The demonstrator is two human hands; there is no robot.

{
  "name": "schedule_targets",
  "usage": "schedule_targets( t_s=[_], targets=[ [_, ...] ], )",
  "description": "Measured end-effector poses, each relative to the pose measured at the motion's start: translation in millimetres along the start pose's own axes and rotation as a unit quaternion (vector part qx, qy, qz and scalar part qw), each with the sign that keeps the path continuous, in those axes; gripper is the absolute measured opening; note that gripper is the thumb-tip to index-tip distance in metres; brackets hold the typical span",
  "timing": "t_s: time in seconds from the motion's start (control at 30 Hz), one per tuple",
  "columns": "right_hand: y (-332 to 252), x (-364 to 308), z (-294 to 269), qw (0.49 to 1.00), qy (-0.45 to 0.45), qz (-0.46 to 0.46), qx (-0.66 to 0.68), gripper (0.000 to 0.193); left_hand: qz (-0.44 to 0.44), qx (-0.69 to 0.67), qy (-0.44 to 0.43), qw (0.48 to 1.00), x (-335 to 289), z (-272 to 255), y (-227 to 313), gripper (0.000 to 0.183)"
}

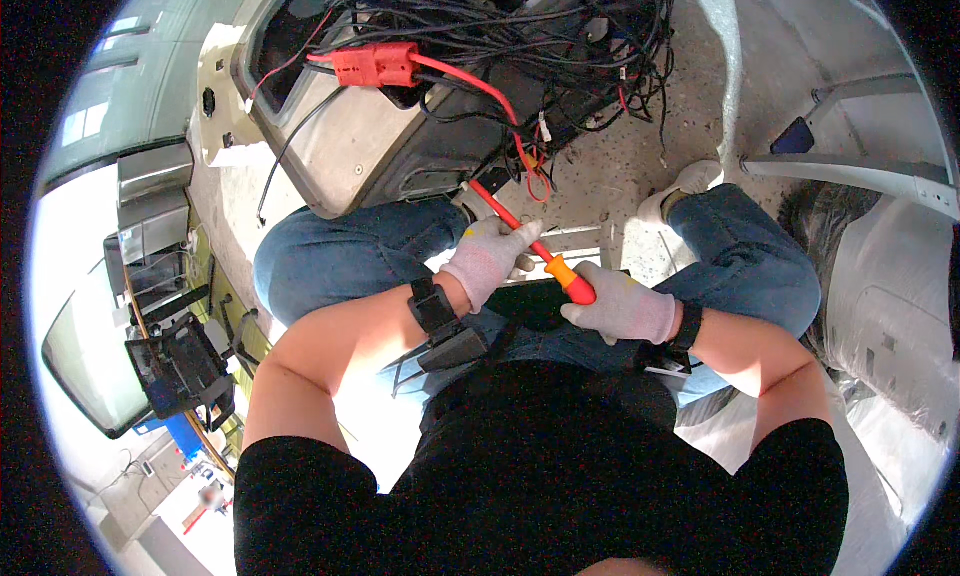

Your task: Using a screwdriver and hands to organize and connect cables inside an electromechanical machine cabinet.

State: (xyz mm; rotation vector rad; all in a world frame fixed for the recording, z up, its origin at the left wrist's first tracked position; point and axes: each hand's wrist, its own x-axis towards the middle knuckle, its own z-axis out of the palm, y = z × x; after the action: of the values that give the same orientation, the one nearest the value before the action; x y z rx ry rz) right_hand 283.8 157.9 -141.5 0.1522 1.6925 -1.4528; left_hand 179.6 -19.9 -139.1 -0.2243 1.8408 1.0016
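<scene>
A long insulated screwdriver (560, 272) with a red shaft and an orange-and-red handle slants between my two gloved hands. My left hand (490, 256) is closed around its shaft, thumb along the top. My right hand (622, 304) is closed at the handle; part of its grip is hidden. The tip points up and left, near the lower edge of a box-like vehicle part (350, 156). Whether the tip touches anything, I cannot tell. Above it runs a thick red cable (480, 84) into a red connector block (375, 66).
A tangled bundle of black cables (560, 36) hangs over the far part. Beyond my knees lies a speckled floor (700, 96). To the right stand a curved grey bar (840, 171) and a plastic-wrapped panel (890, 296). A vehicle window (95, 346) is at left.
</scene>
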Motion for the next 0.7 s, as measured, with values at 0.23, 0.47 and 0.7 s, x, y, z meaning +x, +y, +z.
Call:
schedule_targets(
  t_s=[0.23,0.47,0.7],
  targets=[
    [8.2,7.6,-1.4,0.995,0.045,-0.022,-0.083,0.043,0.016,-0.054,-0.010,0.998,3.9,4.0,-2.9,0.033],
    [2.0,3.7,-5.3,1.000,0.006,-0.009,-0.023,0.039,0.024,-0.115,-0.067,0.991,2.2,9.7,-12.3,0.032],
    [-2.1,4.1,-4.7,1.000,-0.010,-0.007,-0.011,0.034,0.009,-0.150,-0.114,0.982,8.5,4.7,-20.8,0.030]
  ],
)
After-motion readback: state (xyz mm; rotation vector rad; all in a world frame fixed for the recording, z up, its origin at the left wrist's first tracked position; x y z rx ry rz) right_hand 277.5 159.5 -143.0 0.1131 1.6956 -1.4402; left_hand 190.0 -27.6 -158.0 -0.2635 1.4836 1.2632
